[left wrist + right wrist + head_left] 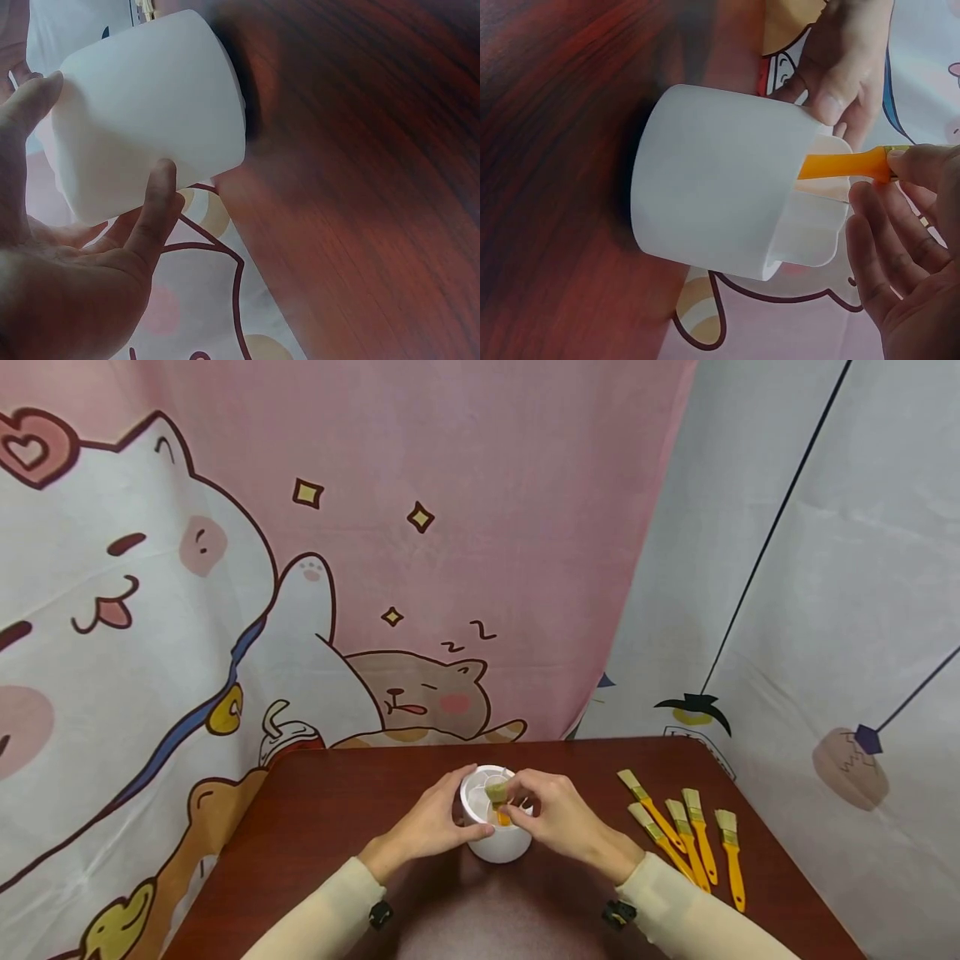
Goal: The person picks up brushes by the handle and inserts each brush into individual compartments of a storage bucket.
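A white round desk organizer (499,846) with inner dividers stands upright on the table. My left hand (427,821) grips its left side, thumb near the front rim; in the left wrist view the thumb and fingers spread around the organizer's white wall (150,120). My right hand (562,814) pinches a flat paintbrush (496,792) at its metal band, bristles upward. In the right wrist view its orange-yellow handle (840,163) dips into a compartment of the organizer. The handle's lower end is hidden inside the white wall.
Several similar paintbrushes (697,839) with yellow handles lie at the table's right side, bristles pointing away. The dark red wood table (337,802) meets a cartoon-printed curtain (525,568) at the back and a pale one (825,610) on the right.
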The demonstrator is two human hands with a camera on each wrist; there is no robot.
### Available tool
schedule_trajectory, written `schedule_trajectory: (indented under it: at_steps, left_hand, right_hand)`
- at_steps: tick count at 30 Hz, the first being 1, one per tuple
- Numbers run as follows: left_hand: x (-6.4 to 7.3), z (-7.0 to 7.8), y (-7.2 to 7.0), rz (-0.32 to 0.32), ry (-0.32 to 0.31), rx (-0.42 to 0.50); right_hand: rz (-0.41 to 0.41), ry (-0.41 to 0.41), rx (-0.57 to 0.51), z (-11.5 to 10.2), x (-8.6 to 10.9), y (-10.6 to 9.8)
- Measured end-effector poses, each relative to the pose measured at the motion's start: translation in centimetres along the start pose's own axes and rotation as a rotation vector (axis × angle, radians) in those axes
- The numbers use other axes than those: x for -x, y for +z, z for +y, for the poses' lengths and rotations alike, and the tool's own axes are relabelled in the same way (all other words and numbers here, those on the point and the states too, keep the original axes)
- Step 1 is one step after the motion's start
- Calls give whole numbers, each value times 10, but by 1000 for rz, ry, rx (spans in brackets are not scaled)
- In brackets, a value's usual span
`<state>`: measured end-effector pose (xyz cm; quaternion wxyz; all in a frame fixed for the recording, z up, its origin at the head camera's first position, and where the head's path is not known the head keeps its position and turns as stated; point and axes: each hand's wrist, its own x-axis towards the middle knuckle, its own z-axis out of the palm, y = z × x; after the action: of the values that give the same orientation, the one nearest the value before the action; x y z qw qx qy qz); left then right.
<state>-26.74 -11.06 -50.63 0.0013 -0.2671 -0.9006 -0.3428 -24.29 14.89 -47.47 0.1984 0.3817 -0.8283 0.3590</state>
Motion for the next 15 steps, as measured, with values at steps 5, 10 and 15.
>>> schedule_trajectory:
  at_steps: [5, 10, 15]
  left_hand:
    - [-1, 1, 0, 5, -4, -3]
    - [-1, 2, 0, -1, -12, -1]
    - [-2, 1, 0, 2, 6, -9]
  right_hand:
    - [-16, 12, 4, 1, 2, 3]
    - [-14, 15, 32, 5, 4, 6]
    - [-16, 16, 65, 7, 7, 10]
